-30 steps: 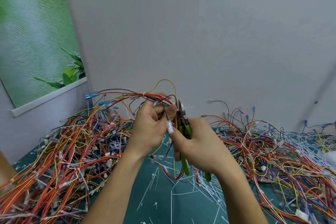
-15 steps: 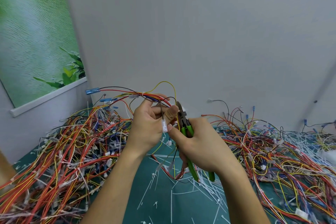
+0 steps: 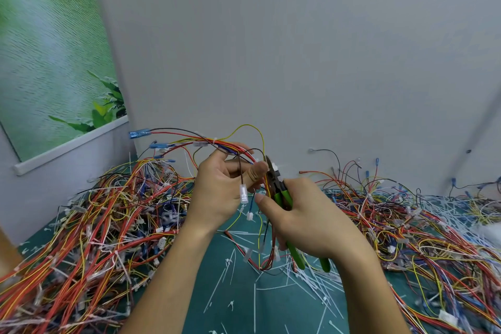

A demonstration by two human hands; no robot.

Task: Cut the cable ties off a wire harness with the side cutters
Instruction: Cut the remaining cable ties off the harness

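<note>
Just left of the side cutters [image 3: 277, 184], the left hand [image 3: 222, 190] has its grip curled round the wire harness [image 3: 217, 142], thumb pinching the bundle right beside the blades. The right hand [image 3: 306, 219] has its grip wrapped round the green handles. With the tips at what looks like a white cable tie [image 3: 275, 167], too deep a squeeze could nick a wire, or that thumb.

A grey wall [image 3: 298, 49] fills the upper half. At ten o'clock hangs a poster [image 3: 48, 49] of green water and leaves, with a white rail [image 3: 73, 144] along its lower edge. The counter's green mat [image 3: 282, 317] shows at six o'clock. One heap of coloured wires [image 3: 95, 238] lies at eight o'clock and a second heap [image 3: 420, 238] at four o'clock. A brown shape [image 3: 6, 252] at the left edge is too cropped to identify.
</note>
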